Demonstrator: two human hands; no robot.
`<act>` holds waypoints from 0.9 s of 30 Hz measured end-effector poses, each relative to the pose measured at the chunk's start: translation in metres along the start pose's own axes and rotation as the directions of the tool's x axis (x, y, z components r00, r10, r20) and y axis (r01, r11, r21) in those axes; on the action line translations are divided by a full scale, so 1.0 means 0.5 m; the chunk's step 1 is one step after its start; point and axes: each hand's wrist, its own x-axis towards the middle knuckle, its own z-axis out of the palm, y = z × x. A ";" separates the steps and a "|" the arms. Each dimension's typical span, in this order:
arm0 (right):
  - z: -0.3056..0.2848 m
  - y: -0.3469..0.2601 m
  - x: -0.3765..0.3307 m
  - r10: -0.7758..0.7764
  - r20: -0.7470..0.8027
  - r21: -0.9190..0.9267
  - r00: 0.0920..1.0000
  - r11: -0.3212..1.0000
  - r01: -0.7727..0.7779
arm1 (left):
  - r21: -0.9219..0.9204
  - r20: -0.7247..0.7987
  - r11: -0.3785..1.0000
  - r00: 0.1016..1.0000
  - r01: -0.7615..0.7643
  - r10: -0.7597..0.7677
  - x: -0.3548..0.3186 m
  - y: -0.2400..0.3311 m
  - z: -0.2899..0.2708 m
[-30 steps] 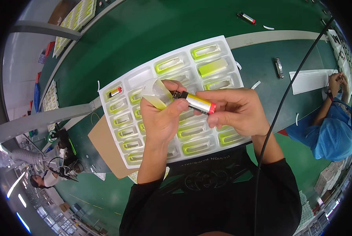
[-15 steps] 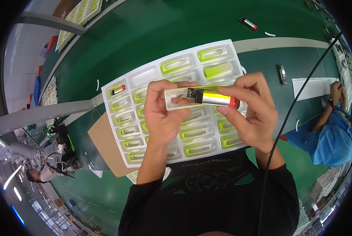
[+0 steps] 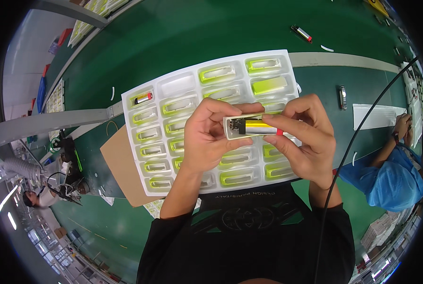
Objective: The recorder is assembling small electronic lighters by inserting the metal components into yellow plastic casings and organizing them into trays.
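My left hand (image 3: 203,142) is closed round a translucent white and yellow-green plastic shell (image 3: 228,134), held above the tray with its open side facing up. Between the thumb and fingers of my right hand (image 3: 311,137) is a silver cylindrical battery (image 3: 259,127) with a red end and a small dark circuit board. The board end lies within the shell's left part. The red end sits by my right fingertips, at the shell's right side, which my fingers partly hide. Below both hands lies a white compartment tray (image 3: 176,85) with several similar yellow-green shells.
Another red-ended battery (image 3: 143,98) rests in the tray's far-left compartment. Loose batteries (image 3: 301,34) lie on the green bench, one (image 3: 342,97) at right. Brown cardboard (image 3: 121,165) sticks out under the tray. A black cable (image 3: 363,128) hangs at right, near a co-worker in blue (image 3: 386,182).
The battery's board end has moved down into the shell and sits lower in it. Both hands and the shell have shifted slightly right and nearer.
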 end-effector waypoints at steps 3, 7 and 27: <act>0.003 0.004 -0.003 0.025 -0.005 0.011 1.000 1.000 -0.025 | -0.014 0.004 1.000 1.000 0.016 -0.016 -0.001 0.000 -0.006; 0.000 0.016 -0.009 0.062 0.009 0.049 0.998 0.997 -0.063 | -0.017 -0.010 1.000 1.000 0.019 -0.019 -0.001 -0.005 -0.005; -0.028 0.005 0.030 0.058 0.137 0.049 0.989 0.997 -0.065 | -0.081 -0.054 0.977 0.978 0.196 -0.201 0.004 0.012 0.009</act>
